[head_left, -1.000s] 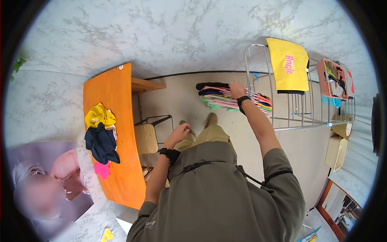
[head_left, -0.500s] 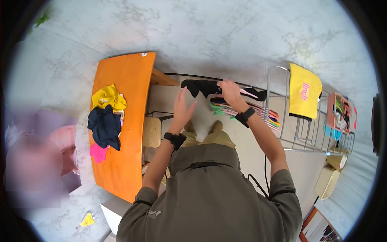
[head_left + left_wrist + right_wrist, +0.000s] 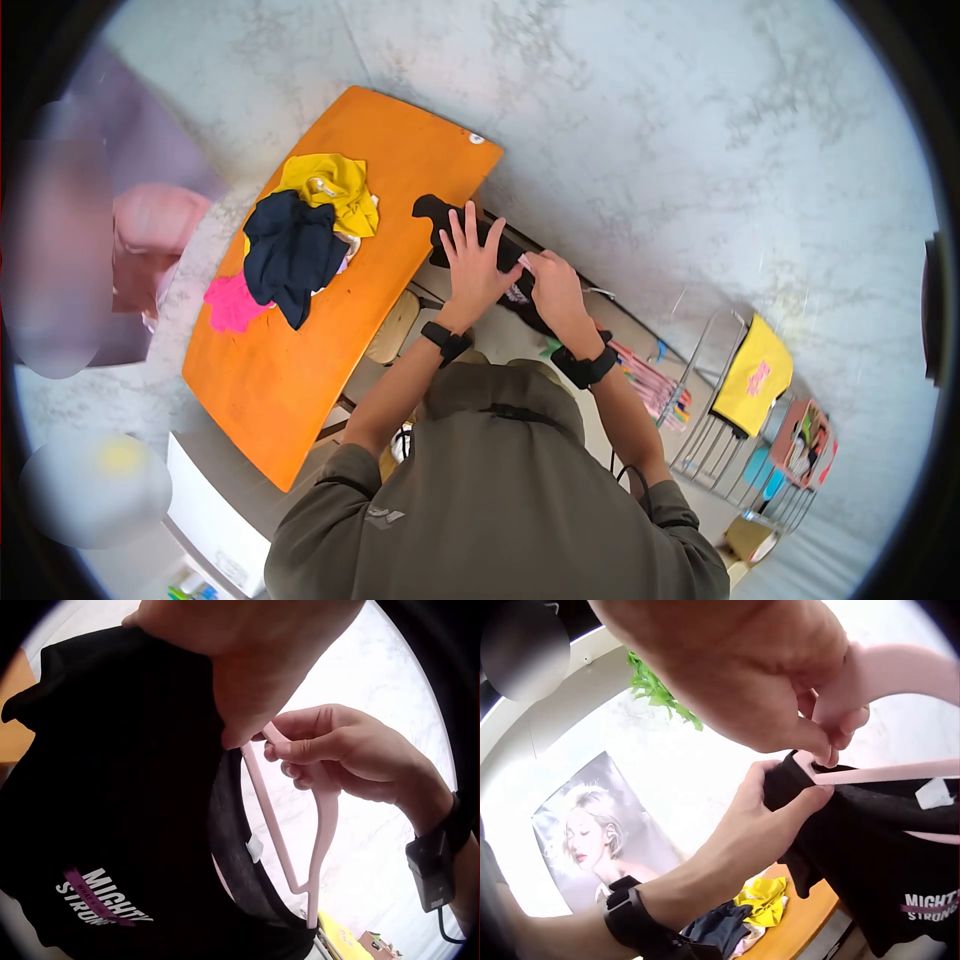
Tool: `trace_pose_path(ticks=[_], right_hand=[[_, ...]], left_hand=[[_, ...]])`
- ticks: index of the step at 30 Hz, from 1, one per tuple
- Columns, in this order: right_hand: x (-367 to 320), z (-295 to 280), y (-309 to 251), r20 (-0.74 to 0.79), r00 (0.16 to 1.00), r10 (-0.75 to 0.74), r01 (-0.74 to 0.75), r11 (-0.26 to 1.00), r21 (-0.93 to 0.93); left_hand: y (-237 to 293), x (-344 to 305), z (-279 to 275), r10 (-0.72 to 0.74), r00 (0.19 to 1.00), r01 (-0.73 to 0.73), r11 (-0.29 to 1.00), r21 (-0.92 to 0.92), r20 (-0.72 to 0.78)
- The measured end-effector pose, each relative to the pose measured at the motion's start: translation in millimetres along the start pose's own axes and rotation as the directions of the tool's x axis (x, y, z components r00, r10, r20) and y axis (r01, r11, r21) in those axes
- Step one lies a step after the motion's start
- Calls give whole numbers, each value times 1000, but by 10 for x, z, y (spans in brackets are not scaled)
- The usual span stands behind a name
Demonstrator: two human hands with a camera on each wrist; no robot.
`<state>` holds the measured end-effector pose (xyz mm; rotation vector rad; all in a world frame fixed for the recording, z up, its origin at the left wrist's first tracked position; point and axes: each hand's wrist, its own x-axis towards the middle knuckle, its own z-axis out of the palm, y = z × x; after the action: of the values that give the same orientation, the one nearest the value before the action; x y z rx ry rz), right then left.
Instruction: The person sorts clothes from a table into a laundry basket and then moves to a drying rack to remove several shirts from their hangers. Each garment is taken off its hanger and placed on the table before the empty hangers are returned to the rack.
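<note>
A black T-shirt (image 3: pixel 135 780) with white lettering hangs on a pink plastic hanger (image 3: pixel 322 832). My right hand (image 3: pixel 560 300) grips the hanger at its hook side, fingers and thumb curled round the pink plastic. At the shirt's shoulder, beside the neckline, my left hand (image 3: pixel 475 265) holds the fabric over the hanger's end. In the right wrist view the left thumb lies on the collar edge, the other fingers partly hidden behind the cloth. A white tag (image 3: pixel 255 848) shows inside the neck. The shirt's far end overlaps the table edge in the head view.
An orange table (image 3: pixel 300 400) on the left bears a pile of yellow, navy (image 3: pixel 290 250) and pink clothes. To the right stands a metal rack (image 3: pixel 700 460) with a yellow garment (image 3: pixel 752 380), a pink basket (image 3: pixel 800 440) and several hangers (image 3: pixel 650 385). A stool (image 3: pixel 395 330) is beside the table.
My right hand has drawn the black T-shirt on its hanger away from the other hangers, leftward to the table. My left hand has risen and taken the shirt's shoulder. The head view has turned.
</note>
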<state>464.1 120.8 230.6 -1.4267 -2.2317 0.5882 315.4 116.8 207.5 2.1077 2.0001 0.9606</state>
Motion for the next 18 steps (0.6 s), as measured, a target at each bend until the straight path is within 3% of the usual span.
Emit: trace_pose_path(ticks=[4,7,9,11,13,15,17,18], right_hand=[[140,184,-224,9,998,-59,58,996,66],[247,241,-356,69,996,-60,58,998,27],[309,287,-320,138,989,-55,60,998,-34],[275,304,-309,143,987,-77,84,996,-42],[290,299,-307,145,987,-73,85,993,-79],[295,246,-358,194,980,-42,66,991,-118],[259,304,-212,180,982,-55,72,994,-87],[247,326,-96,167,985,-39,41,999,-10]], left_hand=[[-291,-40,-80,-71,997,71,997,29,-13],[-490,-12,-138,-108,994,110,992,67,-28],[-733,28,-190,-110,993,108,993,54,39],[-994,42,-231,-114,993,115,993,25,-21],[-1193,58,-307,-191,977,208,956,-210,94],[-1286,49,-395,-160,984,174,962,-209,83],[-1380,36,-489,-148,954,220,935,-276,262],[-1474,26,-489,-156,954,225,936,-272,255]])
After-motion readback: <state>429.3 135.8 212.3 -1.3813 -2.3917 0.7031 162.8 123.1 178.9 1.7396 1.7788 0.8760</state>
